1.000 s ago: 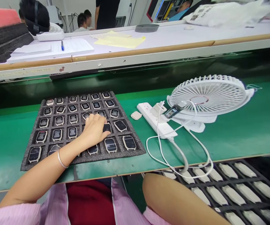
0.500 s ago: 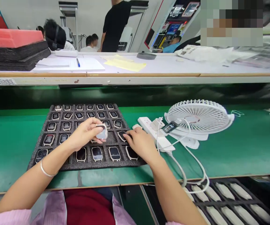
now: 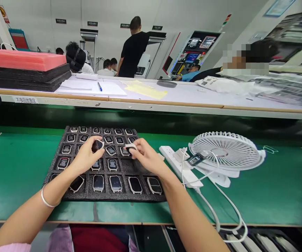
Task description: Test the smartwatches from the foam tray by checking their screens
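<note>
A dark foam tray (image 3: 124, 167) lies on the green bench and holds several smartwatch bodies in its pockets. My left hand (image 3: 85, 156) is raised just above the tray's middle, fingers pinched on one watch body (image 3: 97, 145) with its dark screen showing. My right hand (image 3: 144, 155) hovers over the tray's right side and pinches a second watch body (image 3: 130, 147). The two hands are a short gap apart. A thin bangle (image 3: 46, 200) sits on my left wrist.
A white power strip (image 3: 180, 167) with a plugged adapter and looping white cable (image 3: 223, 210) lies right of the tray. A white fan (image 3: 226, 151) lies face up beyond it, a small device resting on it. Behind runs a raised shelf (image 3: 151, 103) with papers, foam sheets and people.
My left hand lifted a watch body out of the tray. My right hand came up from below the bench, reached the tray and picked up another. The camera view tilted upward.
</note>
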The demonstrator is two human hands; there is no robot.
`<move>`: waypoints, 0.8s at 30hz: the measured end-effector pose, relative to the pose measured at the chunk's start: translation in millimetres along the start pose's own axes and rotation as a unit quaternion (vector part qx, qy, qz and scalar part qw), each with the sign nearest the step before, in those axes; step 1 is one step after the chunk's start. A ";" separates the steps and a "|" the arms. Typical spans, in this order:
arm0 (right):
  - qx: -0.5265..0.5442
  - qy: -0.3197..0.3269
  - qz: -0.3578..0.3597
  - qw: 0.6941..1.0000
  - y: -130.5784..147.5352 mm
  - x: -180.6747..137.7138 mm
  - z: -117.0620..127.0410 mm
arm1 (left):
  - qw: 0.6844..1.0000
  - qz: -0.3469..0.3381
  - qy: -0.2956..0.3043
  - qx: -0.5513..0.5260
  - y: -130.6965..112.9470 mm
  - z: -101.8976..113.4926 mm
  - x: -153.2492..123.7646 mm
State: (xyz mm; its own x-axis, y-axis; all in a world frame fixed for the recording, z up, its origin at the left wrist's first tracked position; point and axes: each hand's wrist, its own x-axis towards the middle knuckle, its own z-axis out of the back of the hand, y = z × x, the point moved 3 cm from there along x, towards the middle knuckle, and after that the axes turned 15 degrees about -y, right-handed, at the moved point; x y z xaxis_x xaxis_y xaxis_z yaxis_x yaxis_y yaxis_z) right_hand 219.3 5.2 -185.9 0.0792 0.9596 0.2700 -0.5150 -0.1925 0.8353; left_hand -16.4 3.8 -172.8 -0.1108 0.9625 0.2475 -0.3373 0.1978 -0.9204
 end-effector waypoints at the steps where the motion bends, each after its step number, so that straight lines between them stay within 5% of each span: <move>1: 0.130 0.028 -0.033 0.991 5.4 6.1 -11.9 | 1.000 -0.021 -0.011 0.016 -0.8 1.2 0.9; 4: 0.365 0.120 -0.162 0.909 17.8 17.9 -50.3 | 0.996 -0.049 -0.051 0.060 2.0 3.5 3.6; 8: 0.473 0.198 -0.224 0.829 26.7 14.9 -79.1 | 0.993 -0.047 -0.092 0.061 14.5 2.9 4.4; 24: 0.473 0.237 -0.230 0.817 13.7 -13.2 -76.0 | 0.997 -0.017 -0.061 0.054 13.8 -2.3 -11.0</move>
State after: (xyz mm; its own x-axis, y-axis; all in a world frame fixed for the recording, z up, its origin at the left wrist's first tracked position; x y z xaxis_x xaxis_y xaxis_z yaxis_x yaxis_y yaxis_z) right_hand 146.3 5.4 -214.4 -0.3761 0.9035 -0.2055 0.3845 0.3539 0.8526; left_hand -17.7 -3.6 -188.9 -0.2069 0.9247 0.3195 -0.4405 0.2035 -0.8744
